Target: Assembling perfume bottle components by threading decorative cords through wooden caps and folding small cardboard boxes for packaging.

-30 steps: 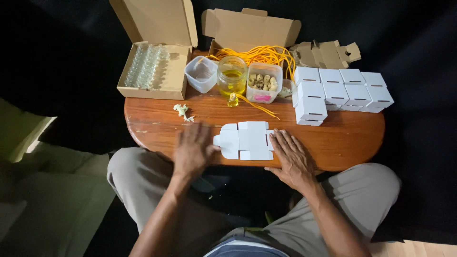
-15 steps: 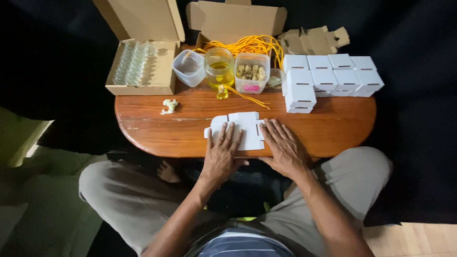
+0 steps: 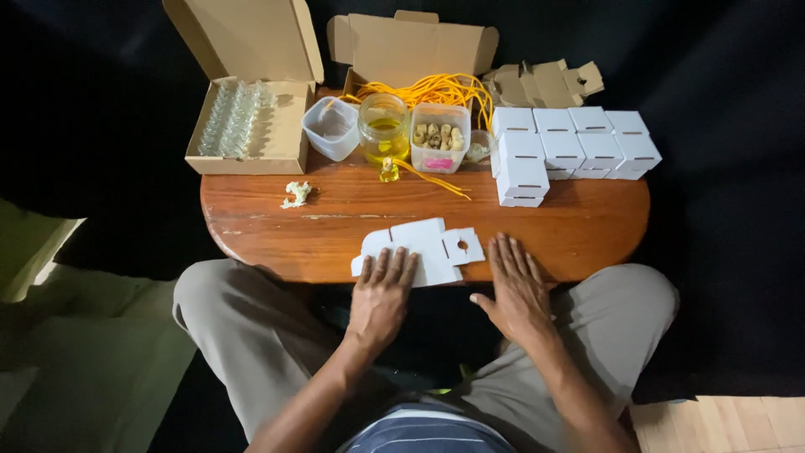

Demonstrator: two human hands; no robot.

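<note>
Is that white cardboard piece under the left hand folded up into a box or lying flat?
Flat: the white cardboard cutout lies spread on the wooden table, flaps out, left hand pressing it.

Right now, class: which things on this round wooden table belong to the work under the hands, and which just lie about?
In hand:
left hand on the flat white die-cut card box blank
right hand beside it
folded white card boxes

Lying about:
glass jar of yellow liquid
small white crumpled scrap
open brown cardboard box of glass vials

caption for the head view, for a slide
Left hand presses a flat white box blank at the wooden table edge; right hand rests beside it.
</note>
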